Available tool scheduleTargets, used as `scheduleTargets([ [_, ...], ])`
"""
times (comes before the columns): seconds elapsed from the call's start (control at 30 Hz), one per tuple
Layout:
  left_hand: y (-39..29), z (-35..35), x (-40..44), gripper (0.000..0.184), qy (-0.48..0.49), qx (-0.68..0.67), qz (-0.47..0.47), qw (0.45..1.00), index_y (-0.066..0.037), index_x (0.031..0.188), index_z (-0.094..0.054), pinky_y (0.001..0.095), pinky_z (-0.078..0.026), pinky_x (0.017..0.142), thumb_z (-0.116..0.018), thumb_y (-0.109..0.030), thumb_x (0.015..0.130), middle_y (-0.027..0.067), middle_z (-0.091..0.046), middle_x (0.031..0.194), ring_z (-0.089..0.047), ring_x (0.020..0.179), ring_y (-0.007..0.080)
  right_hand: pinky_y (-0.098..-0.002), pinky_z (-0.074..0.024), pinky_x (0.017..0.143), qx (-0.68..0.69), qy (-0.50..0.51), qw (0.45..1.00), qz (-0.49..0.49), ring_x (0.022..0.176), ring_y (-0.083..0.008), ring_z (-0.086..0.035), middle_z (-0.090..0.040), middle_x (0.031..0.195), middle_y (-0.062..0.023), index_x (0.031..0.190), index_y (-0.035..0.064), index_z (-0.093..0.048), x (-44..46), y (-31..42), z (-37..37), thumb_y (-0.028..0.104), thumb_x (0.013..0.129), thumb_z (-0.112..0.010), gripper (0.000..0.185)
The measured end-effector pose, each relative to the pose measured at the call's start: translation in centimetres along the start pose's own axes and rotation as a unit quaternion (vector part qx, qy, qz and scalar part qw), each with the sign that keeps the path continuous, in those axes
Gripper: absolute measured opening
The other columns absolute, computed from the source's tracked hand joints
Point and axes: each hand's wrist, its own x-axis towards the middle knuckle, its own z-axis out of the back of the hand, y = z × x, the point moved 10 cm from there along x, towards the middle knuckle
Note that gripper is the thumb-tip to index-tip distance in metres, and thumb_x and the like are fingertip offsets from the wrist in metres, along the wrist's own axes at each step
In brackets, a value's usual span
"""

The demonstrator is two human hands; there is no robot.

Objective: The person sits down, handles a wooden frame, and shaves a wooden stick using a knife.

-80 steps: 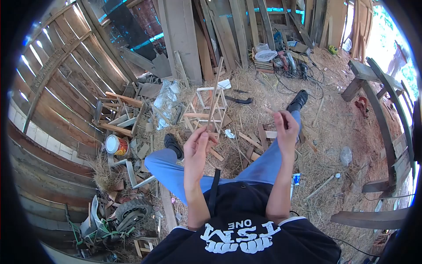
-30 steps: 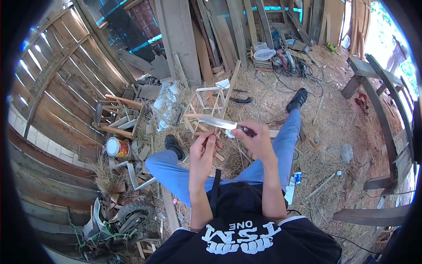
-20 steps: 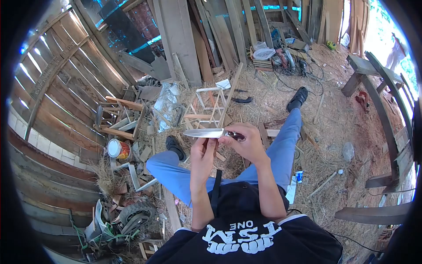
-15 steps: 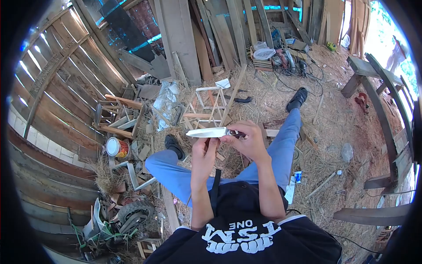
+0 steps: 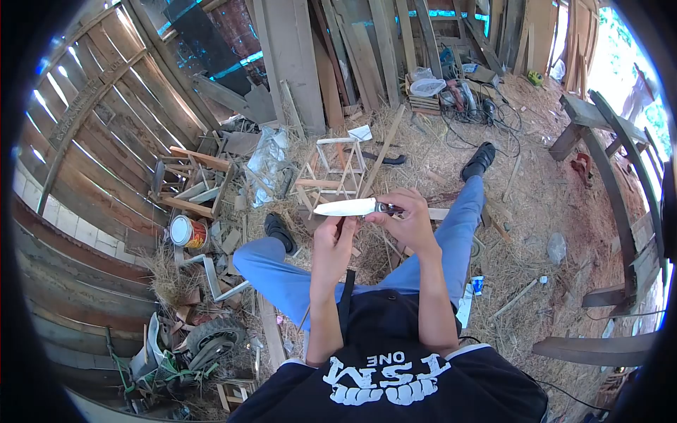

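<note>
A knife [image 5: 344, 208] with a broad, bright blade lies level in front of my lap, its tip pointing left. My right hand [image 5: 407, 220] is closed around its dark handle at the right end of the blade. Just below the blade, my left hand [image 5: 334, 243] is closed with thumb and fingers pinched together. Its fingertips are at the lower edge of the blade; whether they grip the blade or a small thing under it is hidden. Beyond the hands, a light wooden frame [image 5: 338, 166] stands on the ground.
Wood shavings and offcuts cover the ground. At left are a paint can [image 5: 187, 232], a wooden stool [image 5: 190, 185] and a wheel [image 5: 214, 343]. Power tools with cords [image 5: 462, 97] lie at the back. A curved wooden structure [image 5: 613, 183] stands at right, with plank walls around.
The knife and both my hands have shifted slightly right. The blade now shows a brighter face, and the view has tilted a little. My grip on the handle stays the same.
</note>
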Motion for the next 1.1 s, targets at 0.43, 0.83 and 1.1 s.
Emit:
scheduleTargets([
  [0.43, -0.1, -0.3, -0.1, 0.024, -0.011, 0.007, 0.004, 1.0, 0.003, 0.111, -0.063, 0.0221, -0.034, 0.054, -0.052, -0.017, 0.104, -0.0038, -0.049, 0.072, -0.042, 0.063, 0.0034, -0.0311, -0.0428, 0.068, -0.019, -0.047, 0.999, 0.02, 0.07, -0.0165, -0.06, -0.069, 0.08, -0.0056, 0.09, 0.0031, -0.074, -0.8, -1.1, 1.0, 0.026, 0.066, -0.089, 0.036],
  [0.83, -2.0, 2.4, -0.5, 0.034, -0.06, -0.128, -0.008, 0.99, -0.001, 0.134, -0.055, 0.0187, -0.027, 0.051, -0.052, -0.013, 0.103, 0.0003, -0.056, 0.076, -0.034, 0.057, 0.0021, -0.0221, -0.0324, 0.055, -0.025, -0.227, 0.957, -0.177, 0.064, -0.0038, -0.042, -0.054, 0.071, 0.0046, 0.1, -0.0019, -0.07, -3.8, -7.5, 10.0, 0.023, 0.09, -0.075, 0.027],
  [1.1, -1.6, 0.4, -0.5, 0.037, 0.003, -0.14, -0.003, 0.99, -0.006, 0.14, -0.053, 0.0179, -0.032, 0.054, -0.052, -0.016, 0.104, 0.0018, -0.06, 0.082, -0.042, 0.063, 0.0014, -0.0267, -0.0481, 0.065, 0.073, -0.08, 0.99, -0.091, 0.073, -0.0117, -0.06, -0.065, 0.084, -0.0064, 0.101, -0.0019, -0.069, -0.4, -0.1, 2.9, 0.022, 0.084, -0.079, 0.031],
])
